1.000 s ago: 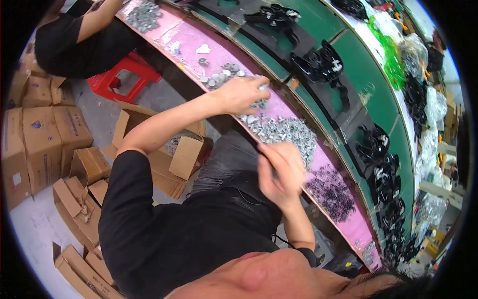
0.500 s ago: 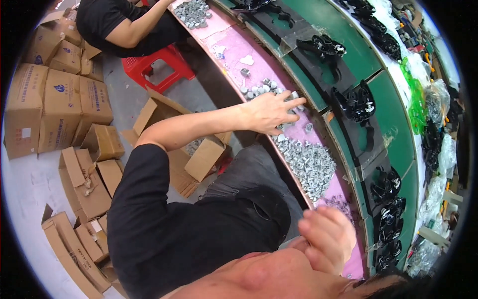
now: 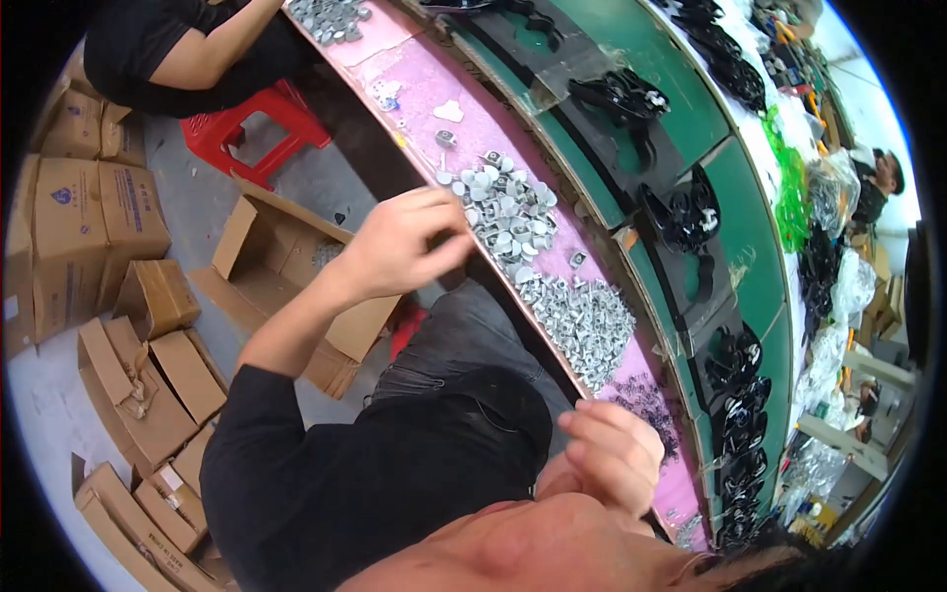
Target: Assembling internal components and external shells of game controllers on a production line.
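Note:
My left hand is over the near edge of the pink bench top, with fingers curled and thumb drawn toward them. Whatever it may hold is hidden. Beside its fingertips lies a pile of grey round-headed parts. Further along the bench is a heap of smaller grey metal parts, then a scatter of tiny dark pieces. My right hand, fingers bent inward, is raised near the bench edge at the lower right. I cannot make out what, if anything, is in it.
Glossy black moulded parts rest on a green work line beyond the bench. An open carton stands left of my legs, near a red stool and stacked cartons. Another person sits at the upper left.
My left hand has drawn back from the round-headed parts to the bench's near edge, its spread fingers now curled. My right hand stays raised and bent. The whole view has shifted somewhat.

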`<state>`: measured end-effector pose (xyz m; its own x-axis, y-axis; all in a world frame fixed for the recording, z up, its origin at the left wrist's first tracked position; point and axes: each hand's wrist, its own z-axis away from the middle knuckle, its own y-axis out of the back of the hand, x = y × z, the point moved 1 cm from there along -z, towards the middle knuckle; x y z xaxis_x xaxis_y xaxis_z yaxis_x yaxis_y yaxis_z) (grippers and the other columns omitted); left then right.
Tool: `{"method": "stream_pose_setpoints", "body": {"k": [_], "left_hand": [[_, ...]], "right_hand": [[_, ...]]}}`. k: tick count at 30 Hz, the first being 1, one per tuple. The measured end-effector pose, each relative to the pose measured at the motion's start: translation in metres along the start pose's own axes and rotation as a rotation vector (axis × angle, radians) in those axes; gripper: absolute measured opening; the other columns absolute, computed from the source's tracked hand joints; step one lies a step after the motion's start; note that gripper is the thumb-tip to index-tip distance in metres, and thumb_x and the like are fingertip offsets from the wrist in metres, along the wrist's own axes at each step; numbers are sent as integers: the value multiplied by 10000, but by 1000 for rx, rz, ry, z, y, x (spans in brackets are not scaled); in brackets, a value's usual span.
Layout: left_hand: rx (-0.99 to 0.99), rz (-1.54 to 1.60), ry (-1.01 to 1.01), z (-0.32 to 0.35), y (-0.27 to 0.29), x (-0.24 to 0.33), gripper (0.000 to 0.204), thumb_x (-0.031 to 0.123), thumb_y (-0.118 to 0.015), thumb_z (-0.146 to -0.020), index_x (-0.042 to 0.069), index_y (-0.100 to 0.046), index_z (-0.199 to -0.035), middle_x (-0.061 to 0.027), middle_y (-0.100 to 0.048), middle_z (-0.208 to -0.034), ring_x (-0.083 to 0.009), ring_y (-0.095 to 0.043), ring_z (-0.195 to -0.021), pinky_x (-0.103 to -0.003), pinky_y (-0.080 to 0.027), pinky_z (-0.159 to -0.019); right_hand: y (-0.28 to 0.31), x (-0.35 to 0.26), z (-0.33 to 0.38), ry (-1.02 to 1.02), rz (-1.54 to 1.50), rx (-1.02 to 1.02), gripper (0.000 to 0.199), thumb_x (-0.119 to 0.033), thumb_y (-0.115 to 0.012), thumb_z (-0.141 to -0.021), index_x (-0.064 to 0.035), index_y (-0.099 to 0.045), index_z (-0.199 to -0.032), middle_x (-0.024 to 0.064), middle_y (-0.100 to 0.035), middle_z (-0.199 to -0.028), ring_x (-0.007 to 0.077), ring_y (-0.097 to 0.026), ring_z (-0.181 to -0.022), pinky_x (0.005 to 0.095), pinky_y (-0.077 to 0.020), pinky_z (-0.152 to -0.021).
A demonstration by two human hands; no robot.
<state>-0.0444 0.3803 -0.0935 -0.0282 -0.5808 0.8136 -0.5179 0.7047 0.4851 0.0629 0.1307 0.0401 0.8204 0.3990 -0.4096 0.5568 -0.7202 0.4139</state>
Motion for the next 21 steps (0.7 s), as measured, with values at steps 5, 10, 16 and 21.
{"method": "stream_pose_setpoints", "body": {"k": [5, 10, 16, 21], "left_hand": [[-431, -365, 872, 139, 20, -107, 227, 166, -630, -942, -6, -777, -966, -243, -772, -1022, -392, -764, -926, -499, -597, -808], [-609, -453, 1087, 271, -31, -197, 288, 149, -565, -950, -27, -783, -1018, -322, -744, -1099, -442, -747, -1047, -516, -607, -900], [6, -15, 1147, 341, -136, -307, 314, 148, -530, -940, -38, -761, -1042, -316, -747, -1104, -463, -734, -1071, -525, -590, -933], [-48, -398, 1175, 441, -184, -439, 311, 221, -673, -922, 4, -747, -1133, -274, -727, -1138, -437, -688, -1134, -547, -542, -988]], "right_hand": [[-50, 87, 62, -317, 308, -329, 492, 4, -772, -820, 29, -674, -1301, 245, -713, -1185, 442, -701, -1047, 495, -552, -920], [-83, 126, 114, -467, 433, -643, 648, -105, -787, -914, 49, -528, -1488, 264, -519, -1535, 503, -445, -1472, 583, -383, -1210], [-86, 125, 120, -442, 615, -743, 722, -148, -803, -923, -13, -489, -1560, 239, -418, -1655, 520, -335, -1552, 627, -321, -1257], [-103, 123, 128, -510, 585, -790, 679, -70, -794, -875, 20, -528, -1493, 277, -416, -1642, 540, -305, -1566, 633, -281, -1268]]}}
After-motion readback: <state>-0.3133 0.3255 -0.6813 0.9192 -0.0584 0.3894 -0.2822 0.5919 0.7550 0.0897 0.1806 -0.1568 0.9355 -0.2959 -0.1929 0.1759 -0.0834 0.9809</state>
